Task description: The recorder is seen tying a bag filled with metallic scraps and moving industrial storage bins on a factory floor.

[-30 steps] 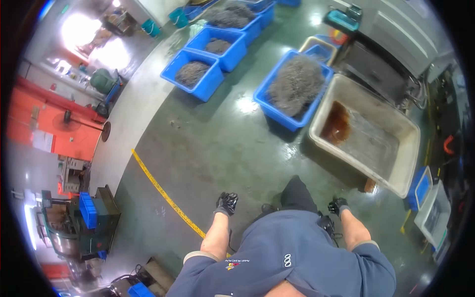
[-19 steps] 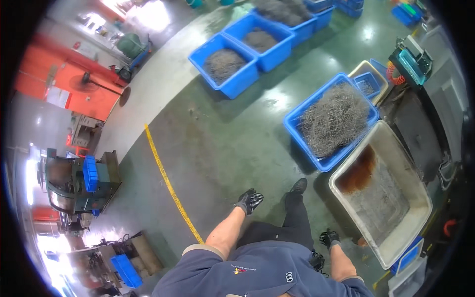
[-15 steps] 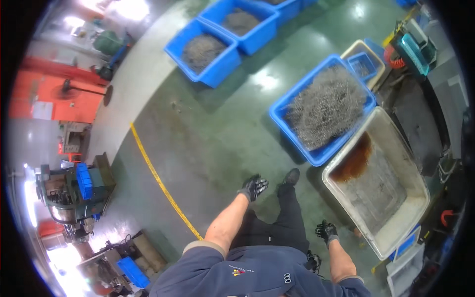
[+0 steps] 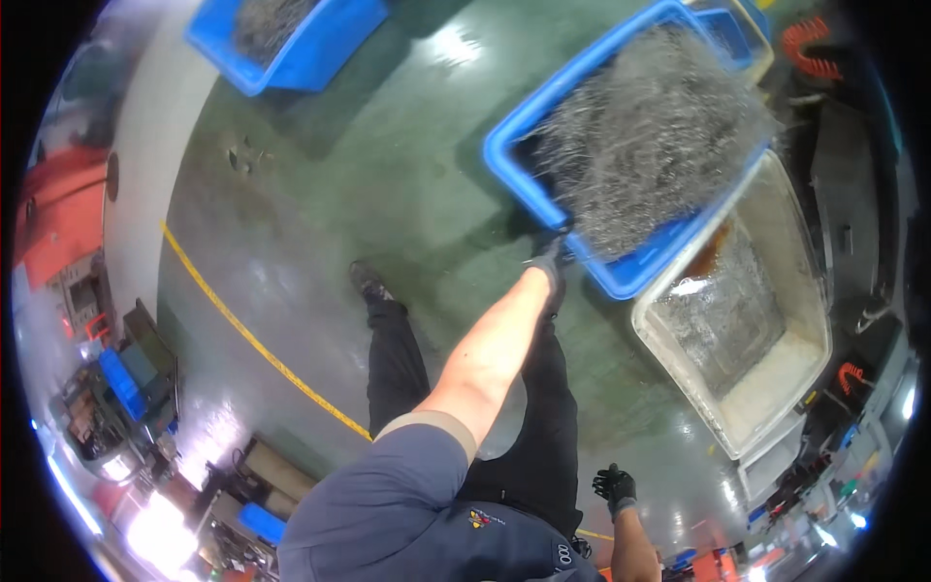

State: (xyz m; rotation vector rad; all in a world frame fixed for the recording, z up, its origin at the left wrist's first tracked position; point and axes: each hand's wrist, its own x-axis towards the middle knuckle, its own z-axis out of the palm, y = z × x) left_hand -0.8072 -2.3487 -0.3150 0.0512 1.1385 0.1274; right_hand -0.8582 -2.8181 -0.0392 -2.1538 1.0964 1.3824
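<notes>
My left hand [image 4: 549, 260], in a dark glove, is at the near left rim of a blue plastic bin [image 4: 531, 179]. Its fingers hook over that rim, though part of them is hard to make out. A tangled heap of grey metal shavings [image 4: 655, 136] fills the bin above its edge. My right hand [image 4: 614, 488], gloved as well, hangs low at my side with loosely bent, parted fingers and nothing in it.
A worn white tub [image 4: 722, 388] with brown liquid stands right of the bin. Another blue bin [image 4: 325, 48] of shavings sits at the upper left. A yellow floor line [image 4: 257, 339] runs along my left. Machines [image 4: 97, 417] stand farther left; a red coiled hose [image 4: 810, 48] hangs upper right.
My left hand has reached forward and right to the bin's rim. I have stepped closer, so the bin looks larger. My right hand stays low and empty.
</notes>
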